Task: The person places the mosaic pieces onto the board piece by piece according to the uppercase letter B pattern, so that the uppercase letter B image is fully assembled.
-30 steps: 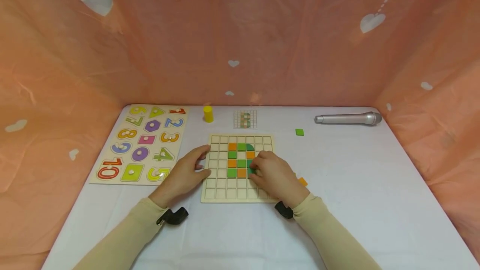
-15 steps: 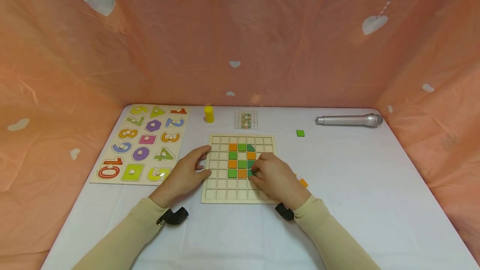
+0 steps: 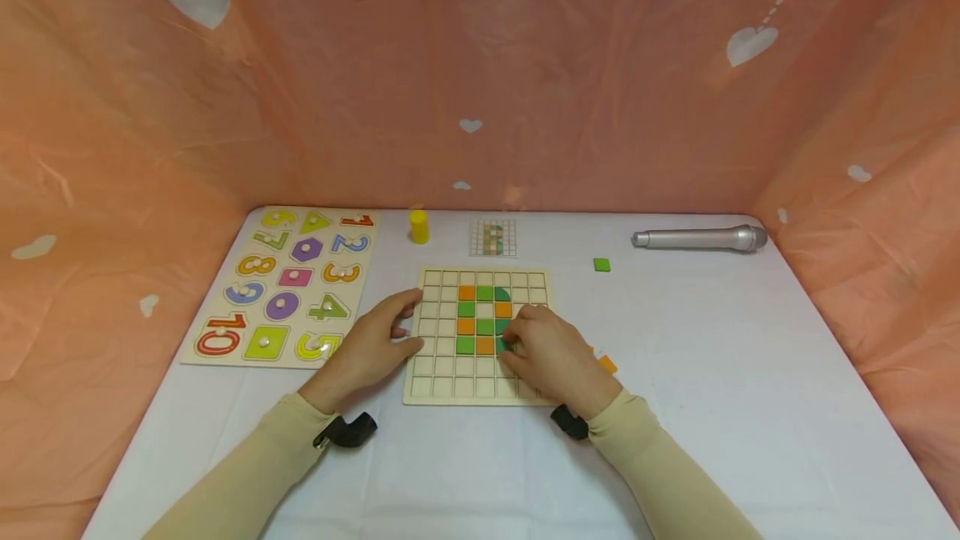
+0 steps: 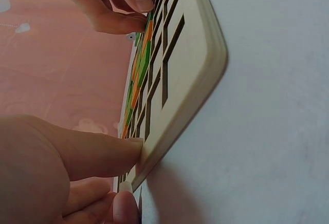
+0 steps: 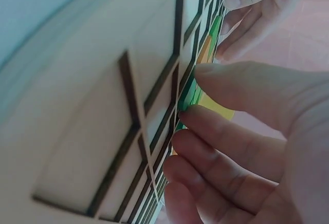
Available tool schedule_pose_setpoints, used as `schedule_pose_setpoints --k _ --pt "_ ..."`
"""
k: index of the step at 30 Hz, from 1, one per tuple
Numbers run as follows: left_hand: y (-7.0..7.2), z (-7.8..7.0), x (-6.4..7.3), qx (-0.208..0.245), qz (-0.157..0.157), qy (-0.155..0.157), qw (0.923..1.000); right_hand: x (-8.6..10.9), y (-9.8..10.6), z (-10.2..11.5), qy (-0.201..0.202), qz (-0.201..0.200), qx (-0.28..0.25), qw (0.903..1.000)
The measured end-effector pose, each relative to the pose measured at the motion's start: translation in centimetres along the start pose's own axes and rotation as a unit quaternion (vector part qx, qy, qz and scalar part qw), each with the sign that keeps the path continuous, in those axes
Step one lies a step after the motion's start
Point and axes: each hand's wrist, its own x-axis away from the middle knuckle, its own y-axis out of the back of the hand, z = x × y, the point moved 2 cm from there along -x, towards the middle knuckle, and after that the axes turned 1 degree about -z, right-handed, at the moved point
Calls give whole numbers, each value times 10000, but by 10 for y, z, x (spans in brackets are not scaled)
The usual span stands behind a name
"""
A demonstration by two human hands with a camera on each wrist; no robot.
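Note:
A square wooden grid board lies on the table, with orange, light green and dark green tiles set in its middle columns. My left hand grips the board's left edge; in the left wrist view the thumb lies on top and fingers sit at the edge. Over the right part of the pattern, my right hand pinches a dark green tile between thumb and index finger, down at the cells. That tile's exact shape is partly hidden by the fingertips. A rounded dark green tile sits at the pattern's top right.
A number-and-shape puzzle board lies at left. Behind the grid stand a yellow cylinder and a small pattern card. A loose green tile and silver microphone lie back right; an orange tile is beside my right wrist.

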Motion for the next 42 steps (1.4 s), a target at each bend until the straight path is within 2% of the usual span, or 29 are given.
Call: schedule_pose_setpoints --k 15,22,26,31,37,42 --pt "1 -1 0 -22 5 48 10000 -1 7 -4 -93 60 -156 9998" --pt "1 -3 -1 28 -14 42 10000 0 30 -33 -448 -43 -349 9984" --pt "0 -3 1 34 12 90 10000 13 42 -57 -761 -6 -470 9960" --pt "0 -4 3 39 -7 89 10000 40 55 -79 -1023 280 -743 9916" --pt "0 -3 3 11 -47 64 10000 68 59 -93 -823 417 -559 9942" --pt "0 -1 2 23 -55 83 9999 79 55 -99 -543 306 -350 9974"
